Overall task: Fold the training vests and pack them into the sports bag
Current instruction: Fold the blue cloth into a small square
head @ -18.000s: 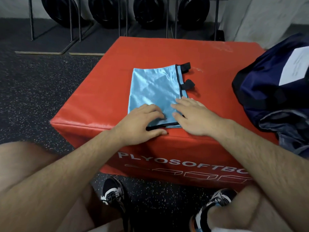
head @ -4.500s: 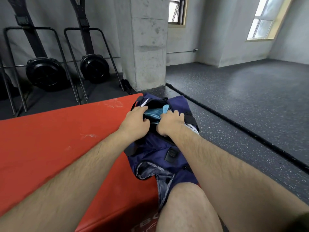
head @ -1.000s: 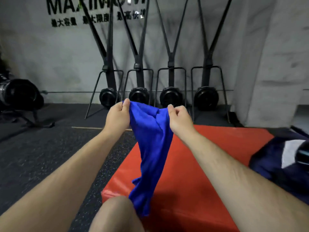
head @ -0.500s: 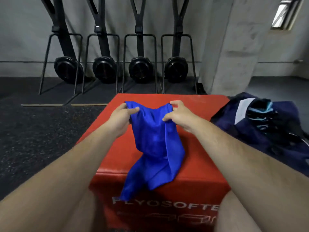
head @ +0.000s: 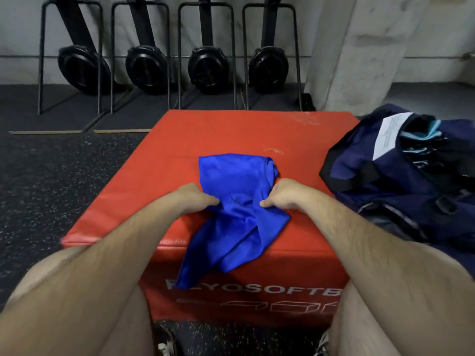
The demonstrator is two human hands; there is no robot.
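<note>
Fabric of the blue vest lies rumpled on top of the red soft box. Its far part is spread roughly flat near the middle of the top, and its near end droops over the front edge, covering part of the white lettering printed on the box's front. The left hand sits at the vest's left edge and the right hand at its right edge, level with each other about halfway along the cloth. Each hand has its fingers curled in and pinches a bunch of the fabric, with the knuckles low over the box top. The cloth gathers into folds between the two grips. To the right, against the box's right side, slumps the navy sports bag, its mouth open. Light-blue vests with dark trim show inside it, beside a white label. Behind the box, four black machines on metal stands lean against the wall, next to a concrete pillar. Dark speckled flooring surrounds the box.
</note>
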